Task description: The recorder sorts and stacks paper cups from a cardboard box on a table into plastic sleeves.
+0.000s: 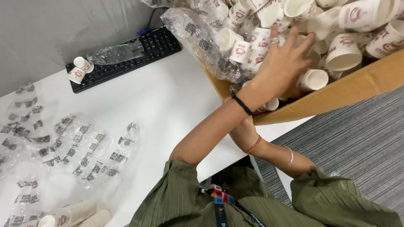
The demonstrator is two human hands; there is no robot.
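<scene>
A white desk (168, 101) stands against a plain grey wall (63, 29). Grey ribbed carpet (357, 143) covers the floor on the right. Even indoor light, soft shadows.

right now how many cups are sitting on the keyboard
2, both on the left end of the keyboard: one cup at the near corner, the other cup touching it just behind.

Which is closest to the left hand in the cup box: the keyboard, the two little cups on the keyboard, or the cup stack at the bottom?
From the left hand:
1. Keyboard, to its left.
2. Two little cups, on the keyboard's far left end.
3. Cup stack, bottom-left table corner.
</scene>
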